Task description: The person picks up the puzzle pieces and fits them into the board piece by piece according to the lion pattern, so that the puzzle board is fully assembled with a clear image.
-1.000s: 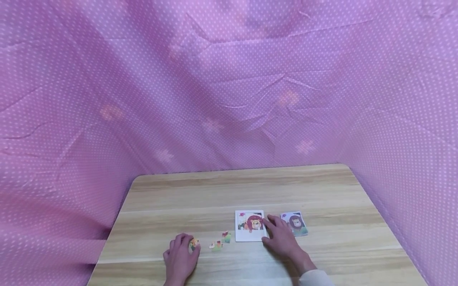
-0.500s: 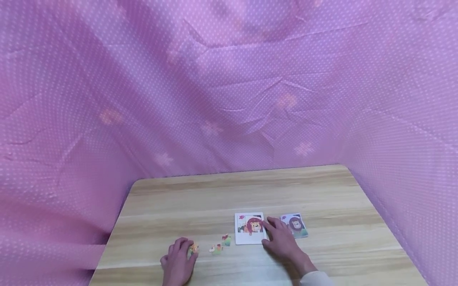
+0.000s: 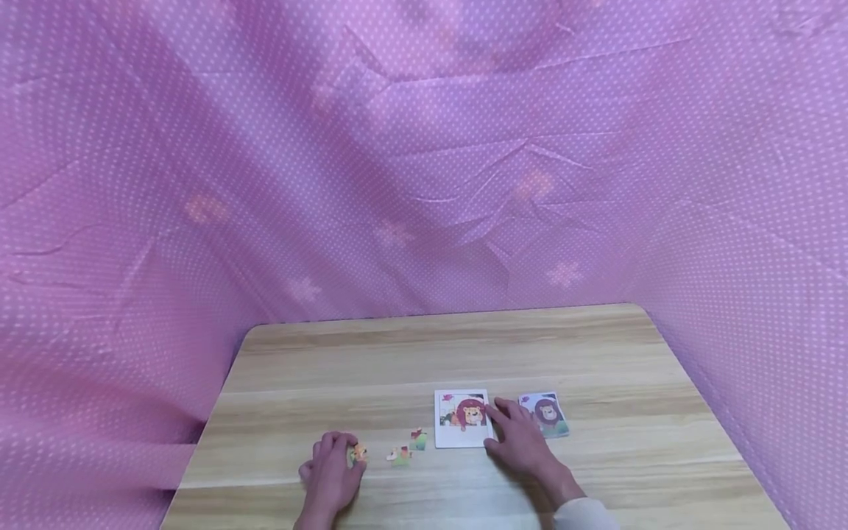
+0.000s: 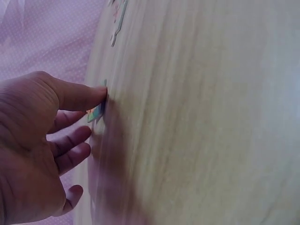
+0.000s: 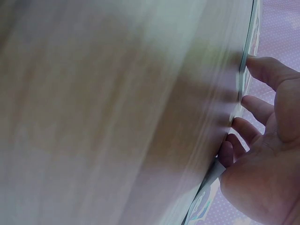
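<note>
Thumb and fingertips of my left hand (image 3: pixel 329 471) pinch a small orange-and-green jigsaw piece (image 3: pixel 358 453) at the table's front left. In the left wrist view that piece (image 4: pixel 95 113) stands tilted under the thumb, close over the wood. My right hand (image 3: pixel 523 443) rests at the right edge of a white-framed jigsaw board (image 3: pixel 464 438), thumb and forefinger touching its rim. A red-maned lion fills the board's upper part, while its lower part shows plain white. Two loose jigsaw pieces, a white-and-green one (image 3: pixel 399 456) and a red-and-green one (image 3: pixel 418 440), lie between the left hand and the board.
Beside the right hand lies a square lion picture (image 3: pixel 548 416), partly covered by the fingers. The wooden table (image 3: pixel 411 353) has rounded far corners. Pink dotted cloth (image 3: pixel 424 184) hangs behind it and along both sides.
My left hand has drawn slightly left with its fingers around the jigsaw piece. The right hand, board and loose pieces stay where they were; small shifts come from the head camera.
</note>
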Tool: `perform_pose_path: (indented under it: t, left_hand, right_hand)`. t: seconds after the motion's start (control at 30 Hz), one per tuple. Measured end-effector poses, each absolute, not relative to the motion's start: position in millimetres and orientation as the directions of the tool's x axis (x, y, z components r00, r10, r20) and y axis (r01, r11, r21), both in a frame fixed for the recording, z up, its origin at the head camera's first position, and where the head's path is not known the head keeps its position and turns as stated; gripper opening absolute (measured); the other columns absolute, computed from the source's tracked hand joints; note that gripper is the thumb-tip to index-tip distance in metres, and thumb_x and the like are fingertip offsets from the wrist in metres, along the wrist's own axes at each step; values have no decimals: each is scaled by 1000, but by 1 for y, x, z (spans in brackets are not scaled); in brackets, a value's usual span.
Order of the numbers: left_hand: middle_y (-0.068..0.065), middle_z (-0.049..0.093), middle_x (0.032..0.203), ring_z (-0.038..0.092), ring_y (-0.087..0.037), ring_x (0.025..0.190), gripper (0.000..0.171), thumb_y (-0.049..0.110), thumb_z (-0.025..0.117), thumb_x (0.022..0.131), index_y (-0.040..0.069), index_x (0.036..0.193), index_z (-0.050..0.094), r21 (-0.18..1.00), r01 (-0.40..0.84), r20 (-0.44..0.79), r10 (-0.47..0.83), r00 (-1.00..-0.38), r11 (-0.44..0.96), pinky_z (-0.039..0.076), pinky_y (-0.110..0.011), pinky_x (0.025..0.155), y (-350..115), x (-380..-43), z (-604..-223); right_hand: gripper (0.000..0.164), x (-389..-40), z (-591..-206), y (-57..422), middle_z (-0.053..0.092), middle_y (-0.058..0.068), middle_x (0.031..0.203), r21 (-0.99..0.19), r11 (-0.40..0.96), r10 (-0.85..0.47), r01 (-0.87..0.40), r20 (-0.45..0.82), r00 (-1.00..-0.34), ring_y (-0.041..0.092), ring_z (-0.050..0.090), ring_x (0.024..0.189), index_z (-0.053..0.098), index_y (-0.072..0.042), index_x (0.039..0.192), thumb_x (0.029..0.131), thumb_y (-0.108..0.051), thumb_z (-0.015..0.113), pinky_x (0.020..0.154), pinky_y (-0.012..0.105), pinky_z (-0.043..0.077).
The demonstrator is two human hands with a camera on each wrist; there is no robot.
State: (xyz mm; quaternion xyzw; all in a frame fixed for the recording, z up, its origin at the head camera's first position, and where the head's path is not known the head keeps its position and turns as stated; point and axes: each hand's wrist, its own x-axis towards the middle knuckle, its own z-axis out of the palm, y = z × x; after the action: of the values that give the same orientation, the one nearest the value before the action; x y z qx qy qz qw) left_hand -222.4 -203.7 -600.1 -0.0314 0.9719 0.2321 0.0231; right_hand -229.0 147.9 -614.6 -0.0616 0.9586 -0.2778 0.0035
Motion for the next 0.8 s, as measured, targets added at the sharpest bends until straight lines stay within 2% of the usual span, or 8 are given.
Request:
perform_pose_path:
  t: [0.2,0.37,0.53,0.8]
  left_hand:
    - [2,62,109,49,-24,109,37,27,74,78,22,112,61,461,-44,-21,-38,-999,886,28,-56,87,-208,-227,-605]
    - [6,65,106,51,-20,102,34,25,72,81,24,113,61,503,-34,0,-40,-999,864,26,-49,83,-211,-225,-609]
    - [7,64,101,53,-16,98,28,18,66,87,23,113,60,556,-36,16,-54,-998,830,26,-43,80,-207,-218,-612]
    - [10,59,92,52,-14,95,22,20,60,93,23,115,59,642,-72,-10,-85,-996,763,22,-41,85,-191,-209,-610]
  right_hand:
    - [66,-233,-616,145,41,13,150,-536,839,-106,-93,8,-994,37,36,138,51,-14,140,81,-35,73,112,59,24]
    - [67,-234,-617,145,40,13,150,-534,840,-106,-91,2,-994,36,36,138,50,-16,141,81,-36,72,113,58,23]
    - [66,-231,-615,149,40,13,150,-533,840,-115,-100,4,-993,37,36,138,51,-16,140,81,-36,72,112,59,25]
    - [66,-227,-616,155,41,13,150,-522,845,-132,-114,4,-991,36,37,138,51,-16,140,81,-37,72,112,57,26]
